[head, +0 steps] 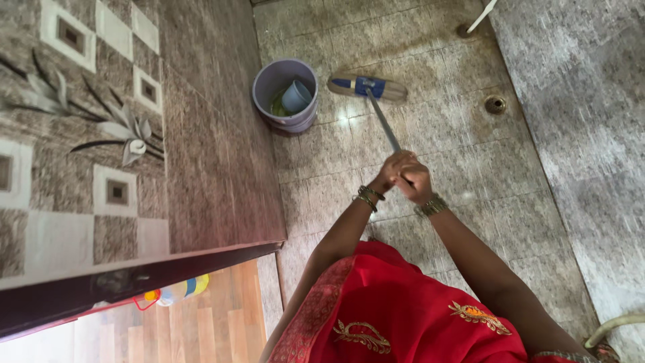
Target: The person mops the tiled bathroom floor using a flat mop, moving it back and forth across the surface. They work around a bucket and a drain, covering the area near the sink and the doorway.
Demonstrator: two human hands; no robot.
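Both of my hands grip the grey handle [384, 122] of a flat mop. My left hand [392, 169] and my right hand [415, 180] are clasped close together on its upper end. The mop head [367, 87], blue and grey, lies flat on the wet speckled tile floor [463, 121] ahead of me. Bangles circle both wrists, and red embroidered cloth [396, 309] covers my body below. A grey bucket [286, 94] stands just left of the mop head, with a smaller blue mug [296, 96] inside it.
A patterned tiled wall [114, 128] runs along the left. A dark door edge [134, 282] crosses the lower left, with a bottle [176, 291] behind it. A floor drain [495, 104] sits right of the mop. A pale hose [615, 327] curls at the lower right.
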